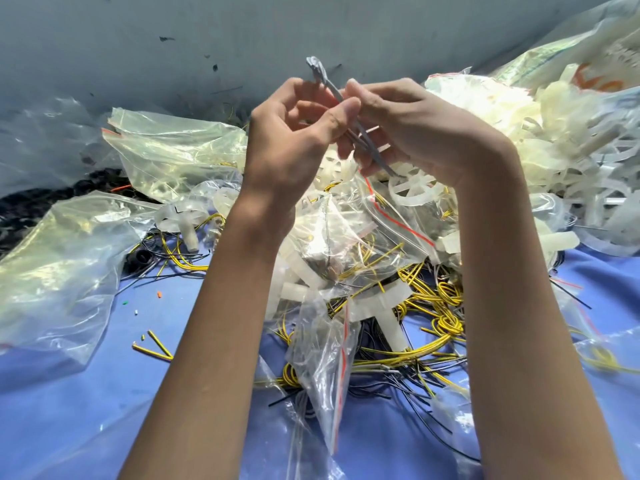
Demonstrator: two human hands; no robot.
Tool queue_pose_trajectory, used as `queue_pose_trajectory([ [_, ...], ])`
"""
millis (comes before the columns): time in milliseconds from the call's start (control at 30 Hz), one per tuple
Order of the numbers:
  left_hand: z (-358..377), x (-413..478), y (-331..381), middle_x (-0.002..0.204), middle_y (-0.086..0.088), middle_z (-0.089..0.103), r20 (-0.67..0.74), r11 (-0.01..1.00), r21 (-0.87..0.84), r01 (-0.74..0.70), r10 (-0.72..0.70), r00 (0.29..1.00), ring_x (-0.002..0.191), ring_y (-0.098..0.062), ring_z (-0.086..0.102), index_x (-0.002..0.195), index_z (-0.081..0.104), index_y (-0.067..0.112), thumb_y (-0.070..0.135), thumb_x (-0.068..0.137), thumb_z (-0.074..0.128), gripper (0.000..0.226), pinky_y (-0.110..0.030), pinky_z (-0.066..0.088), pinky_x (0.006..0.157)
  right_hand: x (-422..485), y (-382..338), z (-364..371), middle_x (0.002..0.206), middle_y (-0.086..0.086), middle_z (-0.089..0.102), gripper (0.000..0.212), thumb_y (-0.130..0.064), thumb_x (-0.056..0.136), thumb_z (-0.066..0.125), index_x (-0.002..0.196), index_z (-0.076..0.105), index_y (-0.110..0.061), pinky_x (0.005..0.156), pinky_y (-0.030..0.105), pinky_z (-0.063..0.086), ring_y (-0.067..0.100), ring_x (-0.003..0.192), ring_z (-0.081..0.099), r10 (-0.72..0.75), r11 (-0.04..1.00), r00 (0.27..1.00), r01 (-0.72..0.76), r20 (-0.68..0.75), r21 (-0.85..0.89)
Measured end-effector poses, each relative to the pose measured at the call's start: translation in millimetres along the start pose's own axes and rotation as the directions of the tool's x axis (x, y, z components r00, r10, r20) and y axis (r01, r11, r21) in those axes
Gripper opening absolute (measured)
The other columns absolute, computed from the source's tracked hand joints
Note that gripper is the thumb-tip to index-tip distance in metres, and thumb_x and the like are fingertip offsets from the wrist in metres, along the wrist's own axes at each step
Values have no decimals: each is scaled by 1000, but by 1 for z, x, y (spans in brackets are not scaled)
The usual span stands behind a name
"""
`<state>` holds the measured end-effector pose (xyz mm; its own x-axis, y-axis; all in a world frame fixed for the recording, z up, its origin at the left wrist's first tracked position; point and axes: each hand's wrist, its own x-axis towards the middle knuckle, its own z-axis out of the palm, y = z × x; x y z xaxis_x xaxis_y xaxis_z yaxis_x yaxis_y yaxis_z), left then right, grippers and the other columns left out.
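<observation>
Both hands are raised over the middle of the heap and meet on a slim grey piece [330,86]. It runs slantwise from a twisted end at the far left down to a thin tip at the near right, and whether it is a small tool or a bound bundle of wire cannot be told. The left hand [294,140] pinches it between thumb and forefinger about midway. The right hand [426,133] has its fingers curled round the lower stretch, so both are clamped on the same piece, clear of everything beneath. Judging by this, the work is in mid-step: the piece is being handled in the air and is neither joined to anything nor laid down. Much looks left to do. Below the hands lie loose yellow wires [440,299] tangled with black wires [443,424], white cross-shaped plastic parts [384,306] and a spoked white ring [412,188]. Crumpled clear bags [173,143] lie to the left, and another with a red seal [329,375] lies nearer. A large heap of white plastic parts [571,133] fills the far right. All of it rests on a blue cover [86,427], and no sorted or finished batch shows anywhere.
</observation>
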<state>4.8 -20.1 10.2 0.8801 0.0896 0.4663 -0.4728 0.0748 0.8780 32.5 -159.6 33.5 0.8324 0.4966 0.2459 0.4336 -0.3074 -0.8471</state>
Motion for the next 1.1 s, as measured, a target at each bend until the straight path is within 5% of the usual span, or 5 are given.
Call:
queue_pose_trajectory([
  [233, 1, 2, -8, 82, -2, 63, -78, 1000, 10, -1, 2, 997, 73, -8, 58, 79, 55, 20, 13, 86, 69, 17, -15, 43, 66, -3, 2, -3, 65, -8, 48, 25, -14, 101, 42, 88, 61, -6, 57, 23, 29, 11, 61, 33, -149, 988, 988, 151, 49, -46],
  [367, 2, 5, -14, 79, 4, 62, -34, 1000, -24, 7, -8, 999, 69, -2, 58, 86, 55, 19, 13, 89, 65, 12, -13, 44, 66, 2, 2, -7, 66, 0, 54, 24, -8, 95, 53, 115, 62, -18, 54, 20, 28, 14, 61, 34, -129, 991, 979, 123, -156, -50],
  [567, 10, 0, -34, 82, 0, 66, 159, 965, 259, 37, -80, 984, 66, -6, 61, 97, 57, 11, -5, 95, 42, 22, -20, 51, 67, -3, 17, -33, 67, -1, 67, 9, -20, 85, 70, 92, 74, -17, 50, 10, 37, -2, 48, 46, -49, 970, 891, -64, -452, -233],
  [867, 38, -20, -64, 129, -8, 44, 258, 396, 912, -103, -361, 896, 122, -24, 43, 107, 64, 30, 28, 84, 58, 24, -37, 36, 100, -20, 30, -58, 72, -4, 70, 5, -23, 79, 75, 82, 76, -19, 43, 6, 38, -4, 49, 55, 247, 790, 839, -465, -485, -401],
  [1100, 18, -5, -35, 88, -13, 71, 120, 590, 807, 40, -230, 966, 87, -29, 65, 86, 73, 8, 15, 80, 51, 24, -38, 55, 80, -19, 24, -51, 54, -16, 66, 10, -31, 79, 74, 71, 75, -25, 52, 12, 40, -8, 48, 56, 346, 737, 905, -426, -248, -525],
])
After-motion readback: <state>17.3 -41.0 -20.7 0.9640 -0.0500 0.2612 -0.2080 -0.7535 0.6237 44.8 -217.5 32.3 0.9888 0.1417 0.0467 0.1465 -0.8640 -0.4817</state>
